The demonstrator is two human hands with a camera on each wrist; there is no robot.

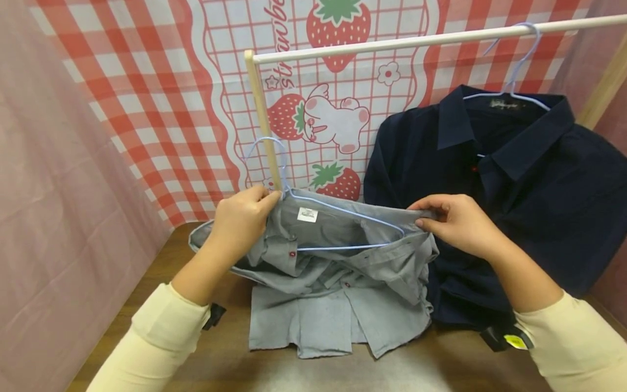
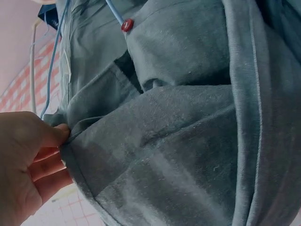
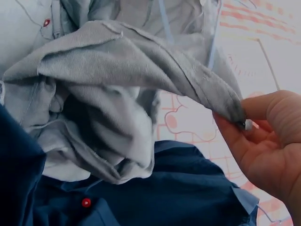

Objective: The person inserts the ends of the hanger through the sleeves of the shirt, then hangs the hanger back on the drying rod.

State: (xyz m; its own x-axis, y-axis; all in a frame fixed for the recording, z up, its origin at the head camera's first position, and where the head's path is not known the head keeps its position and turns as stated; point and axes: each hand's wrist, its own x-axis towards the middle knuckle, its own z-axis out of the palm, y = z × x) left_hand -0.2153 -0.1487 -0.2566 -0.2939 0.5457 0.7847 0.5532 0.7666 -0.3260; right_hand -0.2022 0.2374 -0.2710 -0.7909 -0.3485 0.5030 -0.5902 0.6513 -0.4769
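Note:
A grey shirt [image 1: 274, 316] with red buttons hangs bunched above the wooden table, its neck opening facing up and a white label [image 1: 307, 214] inside. Within that opening lies a light blue hanger [image 1: 343, 248], its hook rising at the left beside the rack post. My left hand [image 1: 240, 223] pinches the shirt's fabric close to the hanger's neck; the left wrist view shows thumb and fingers on the cloth edge [image 2: 82, 176]. At the other end, my right hand [image 1: 458, 226] pinches the shirt's upper edge between thumb and fingers, beyond the hanger's right end.
A navy shirt [image 1: 416, 147] hangs at the right on another light blue hanger [image 1: 526, 54], hooked over the white rail [image 1: 392, 46]. The rack's wooden post [image 1: 259, 98] stands behind the grey shirt. Below is the brown table [image 1: 210, 359]; a strawberry-print cloth [image 1: 338, 125] covers the back.

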